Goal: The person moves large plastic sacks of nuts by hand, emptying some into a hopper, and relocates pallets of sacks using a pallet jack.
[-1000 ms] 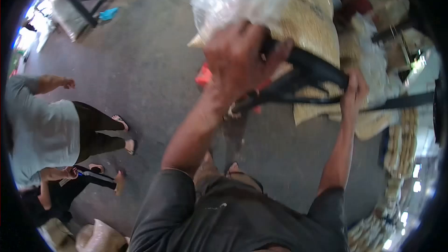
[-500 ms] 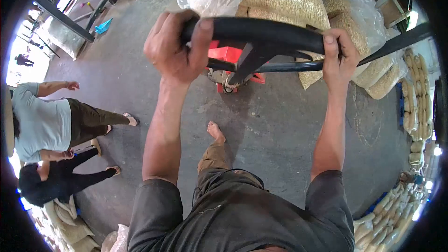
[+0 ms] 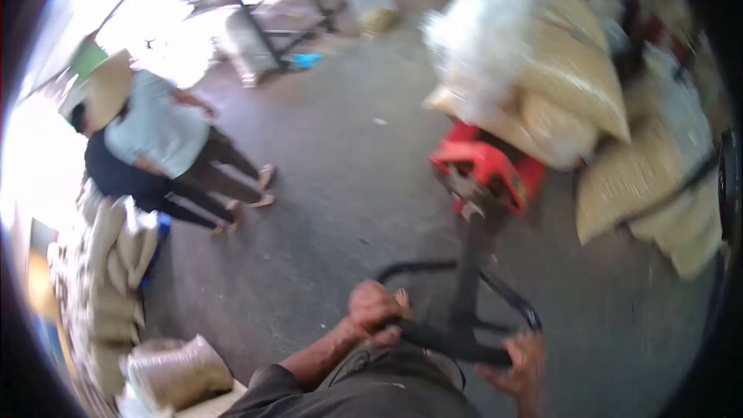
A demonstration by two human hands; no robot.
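Observation:
The black loop handle [image 3: 453,340] of a red pallet jack [image 3: 495,166] is low in the view, close to my body. My left hand [image 3: 374,307] is closed around the left end of its grip bar. At the bar's right end my right hand [image 3: 520,364] is also closed on it, somewhat blurred. A dark shaft runs from the handle up to the red jack body. Large clear bags of pale kernels [image 3: 569,70] lie piled over the jack's far side, with crumpled clear plastic [image 3: 487,46] on top.
Two people [image 3: 166,135] walk at the left, one wearing a conical hat. Stacked sacks [image 3: 108,279] line the left side, with a filled bag [image 3: 182,371] in front. More bags [image 3: 642,178] stand right of the jack. A metal frame [image 3: 255,23] and a blue item [image 3: 306,60] are farther back.
The handle has come down from high in front to near my waist, both hands still on it. The view has turned; the jack and bags show farther right. The two people have shifted.

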